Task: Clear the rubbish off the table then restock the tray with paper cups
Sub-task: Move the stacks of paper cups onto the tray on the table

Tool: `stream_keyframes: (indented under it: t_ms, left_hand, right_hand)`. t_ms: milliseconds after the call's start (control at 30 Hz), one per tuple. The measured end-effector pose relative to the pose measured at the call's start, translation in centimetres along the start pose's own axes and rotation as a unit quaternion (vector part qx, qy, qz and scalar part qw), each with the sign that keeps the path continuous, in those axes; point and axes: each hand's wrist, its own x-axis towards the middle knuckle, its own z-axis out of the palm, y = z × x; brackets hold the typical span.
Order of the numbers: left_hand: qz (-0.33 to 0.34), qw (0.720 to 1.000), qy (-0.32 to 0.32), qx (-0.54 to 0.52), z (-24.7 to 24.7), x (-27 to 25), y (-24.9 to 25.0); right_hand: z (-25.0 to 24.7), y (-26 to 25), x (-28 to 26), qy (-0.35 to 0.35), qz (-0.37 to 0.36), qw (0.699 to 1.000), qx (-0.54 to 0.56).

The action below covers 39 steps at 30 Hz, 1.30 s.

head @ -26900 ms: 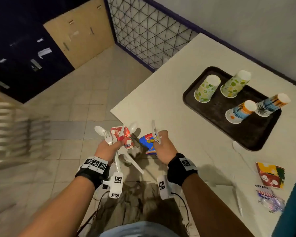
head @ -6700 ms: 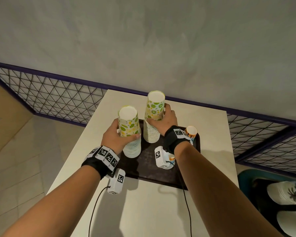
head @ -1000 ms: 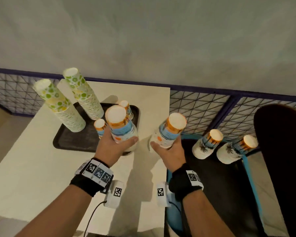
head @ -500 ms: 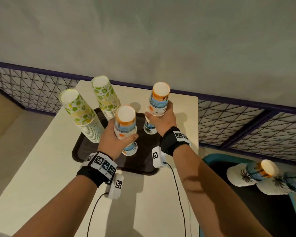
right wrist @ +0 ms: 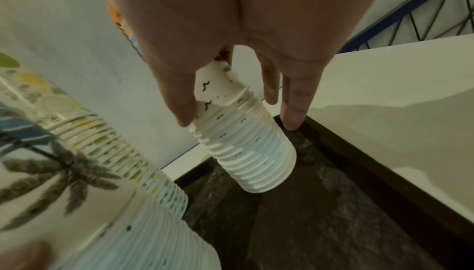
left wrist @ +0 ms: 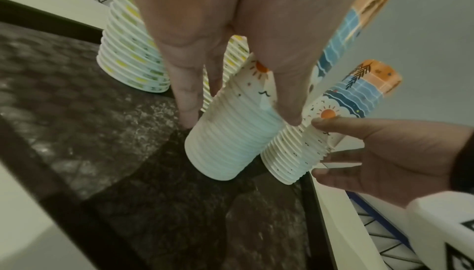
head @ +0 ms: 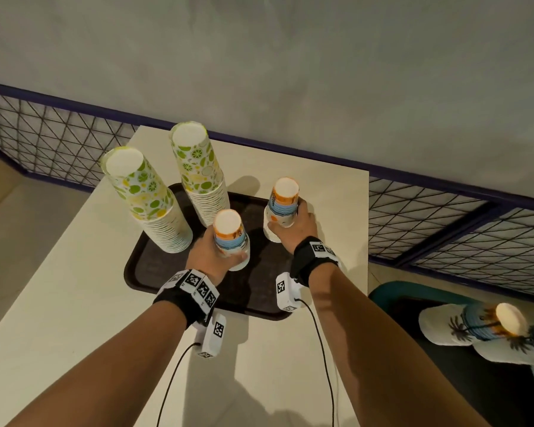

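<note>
Stack bases hidden behind hands

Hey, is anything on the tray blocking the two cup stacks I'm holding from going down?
Nothing visible does. The left hand and right hand each grip a sunset-print cup stack over bare tray; the lime-print stacks stand apart, toward the tray's left.

The left hand hides its cup stack's base; floor cups run off-frame.
</note>
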Motion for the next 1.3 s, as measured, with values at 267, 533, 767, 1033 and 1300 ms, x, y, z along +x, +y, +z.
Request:
stream_keyframes:
  t_ms: [267, 533, 767, 1033, 1300]
  left_hand:
    - [-0.075, 0.994, 0.027, -0.068, -0.8, -3.8, 0.5]
    - [0.021, 0.999, 0.04, -0.001, 5.5, -13.7, 4.0]
    - [0.191, 0.976, -0.106, -0.002, 14.1, -18.2, 13.6]
    - [0.33, 0.918, -0.202, 0.084, 22.4, -19.8, 23.4]
    - [0.355, 0.854, -0.289, 0.249, 29.3, -18.6, 25.5]
  right_hand:
    - [-3.6, 0.9, -5.4, 0.026, 0.009, 0.997, 0.072]
    - [-12.7, 8.9, -17.7, 0.152, -0.043, 0.974, 0.16]
    - [-20.0, 20.9, -24.3, 0.195, 0.134, 0.966, 0.107]
    - [-22.8, 28.4, -21.7, 0.154, 0.262, 0.944, 0.128]
    - [-22.0, 30.5, -16.5, 0.128, 0.244, 0.955, 0.114]
